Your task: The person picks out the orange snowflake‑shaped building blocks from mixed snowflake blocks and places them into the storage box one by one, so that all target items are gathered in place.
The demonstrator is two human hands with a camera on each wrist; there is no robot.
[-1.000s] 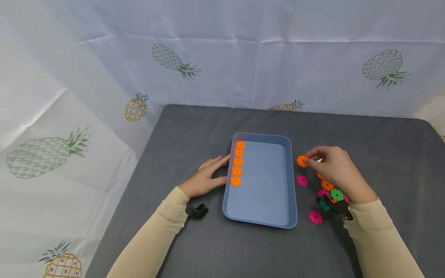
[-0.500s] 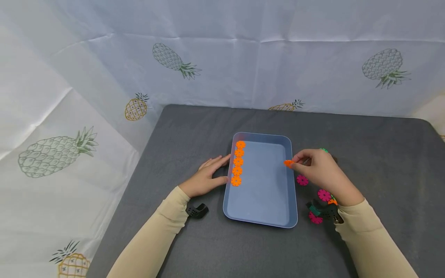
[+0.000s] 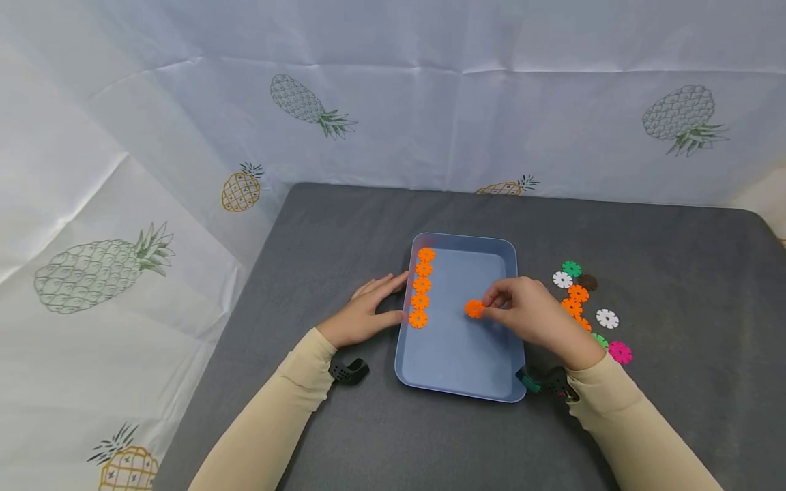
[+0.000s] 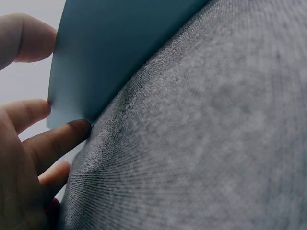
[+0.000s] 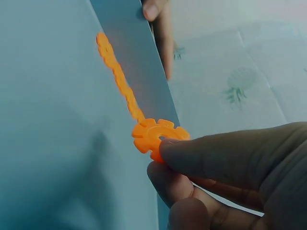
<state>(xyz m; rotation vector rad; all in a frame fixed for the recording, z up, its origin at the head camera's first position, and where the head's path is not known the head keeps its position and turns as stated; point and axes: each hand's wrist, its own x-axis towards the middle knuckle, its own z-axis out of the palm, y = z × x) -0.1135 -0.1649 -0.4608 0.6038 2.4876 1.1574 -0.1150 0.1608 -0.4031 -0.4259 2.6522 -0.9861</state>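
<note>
Since the earlier frame, moving leftward with the right hand (image 3: 527, 308), carrying the orange slotted disc (image 3: 474, 309) from beside the blue tray (image 3: 457, 361) to above its floor. Beginning from the left: resting the left hand (image 3: 355, 322) against the outer left side of the tray, with fingers extended, spread apart and grasping nothing, touching by the tips, probably for keeping the tray steady. Just inside the left wall, having a row of five orange discs (image 3: 421, 284), each close to the next, likely using this wall as a guide for straightness. More to the right, around the middle of the tray and apart from the row, pinching the orange slotted disc between thumb and fingers of the right hand, seemingly in the air, and gripping only near one edge, perhaps for leaving most of it uncovered. At the far right, leaving loose discs (image 3: 578, 293) of green, white, brown, orange and pink on the grey tabletop (image 3: 368, 443), outside the tray, perhaps for easy reaching by the right hand.
</note>
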